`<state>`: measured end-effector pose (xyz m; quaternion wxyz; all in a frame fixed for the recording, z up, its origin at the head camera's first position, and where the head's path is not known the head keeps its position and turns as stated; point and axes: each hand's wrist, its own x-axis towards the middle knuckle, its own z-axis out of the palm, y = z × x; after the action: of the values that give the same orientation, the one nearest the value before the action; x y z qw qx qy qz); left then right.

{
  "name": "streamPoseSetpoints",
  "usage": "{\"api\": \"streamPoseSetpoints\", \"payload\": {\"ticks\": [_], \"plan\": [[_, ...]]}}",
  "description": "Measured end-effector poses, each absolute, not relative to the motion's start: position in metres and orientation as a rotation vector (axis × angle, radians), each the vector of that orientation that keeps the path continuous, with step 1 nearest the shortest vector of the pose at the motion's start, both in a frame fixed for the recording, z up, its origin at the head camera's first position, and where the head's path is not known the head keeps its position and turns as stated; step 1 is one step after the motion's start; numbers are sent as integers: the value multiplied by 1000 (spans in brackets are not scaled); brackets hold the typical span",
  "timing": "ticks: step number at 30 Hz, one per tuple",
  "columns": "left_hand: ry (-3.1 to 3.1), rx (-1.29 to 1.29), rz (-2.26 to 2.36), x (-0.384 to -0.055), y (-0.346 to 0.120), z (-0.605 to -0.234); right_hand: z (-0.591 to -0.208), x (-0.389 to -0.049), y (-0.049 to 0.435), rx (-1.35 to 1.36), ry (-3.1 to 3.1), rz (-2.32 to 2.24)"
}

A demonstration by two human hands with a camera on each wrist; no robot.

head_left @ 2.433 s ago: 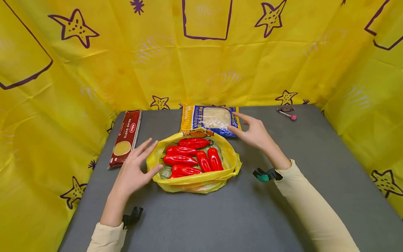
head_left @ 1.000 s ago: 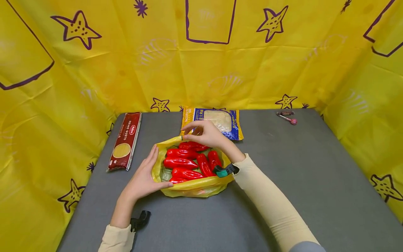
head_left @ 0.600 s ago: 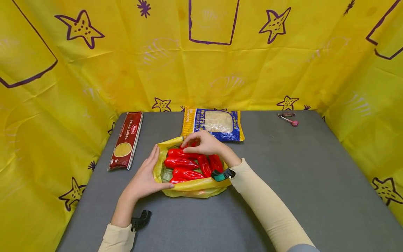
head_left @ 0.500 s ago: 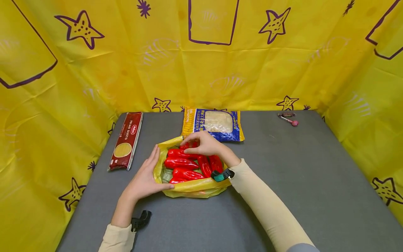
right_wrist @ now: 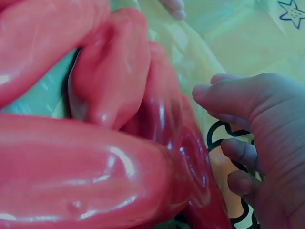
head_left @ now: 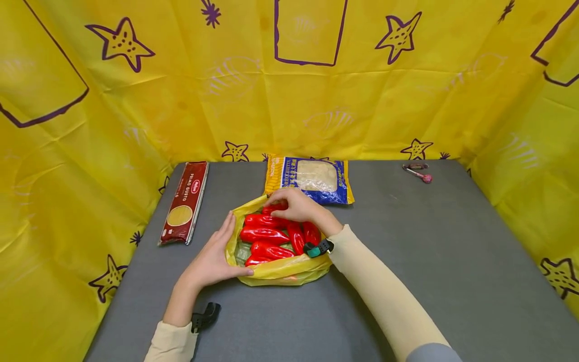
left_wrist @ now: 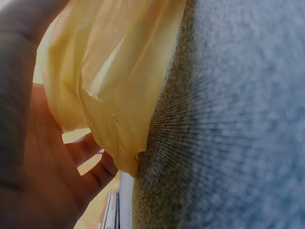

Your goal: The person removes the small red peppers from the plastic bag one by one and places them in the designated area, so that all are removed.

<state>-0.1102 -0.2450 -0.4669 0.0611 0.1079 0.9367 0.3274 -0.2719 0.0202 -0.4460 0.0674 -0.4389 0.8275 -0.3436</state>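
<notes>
A yellow plastic bag (head_left: pixel 289 271) stands with its mouth spread, and several glossy red peppers (head_left: pixel 264 235) lie inside. My left hand (head_left: pixel 210 261) cups the bag's left side, its fingers extended along the outside and its thumb by the front rim. In the left wrist view the bag's wall (left_wrist: pixel 114 95) lies against that hand (left_wrist: pixel 52 167). My right hand (head_left: pixel 296 205) is over the back of the bag, bent above the farthest pepper (head_left: pixel 275 207). The right wrist view shows this hand (right_wrist: pixel 267 138) beside the peppers (right_wrist: pixel 162 100), thumb and fingers apart, gripping nothing.
Behind the bag lies a blue and yellow pasta packet (head_left: pixel 316 176). A red spaghetti pack (head_left: pixel 184 203) lies at the left. A pink lollipop (head_left: pixel 426 178) and a small wrapped candy (head_left: pixel 415 166) are at the back right. Yellow cloth (head_left: pixel 289 110) walls the grey table (head_left: pixel 452 261).
My right hand has come from above the pasta packet to the bag's far rim, then down over the back peppers. My left hand has come against the bag's left side.
</notes>
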Motion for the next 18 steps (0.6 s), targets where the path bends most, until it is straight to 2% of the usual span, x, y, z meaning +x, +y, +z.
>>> {"api": "streamPoseSetpoints", "payload": {"ticks": [18], "plan": [[2845,366,958,-111,-245,-470,-441,-285,21,-1325,2519,-779]]}}
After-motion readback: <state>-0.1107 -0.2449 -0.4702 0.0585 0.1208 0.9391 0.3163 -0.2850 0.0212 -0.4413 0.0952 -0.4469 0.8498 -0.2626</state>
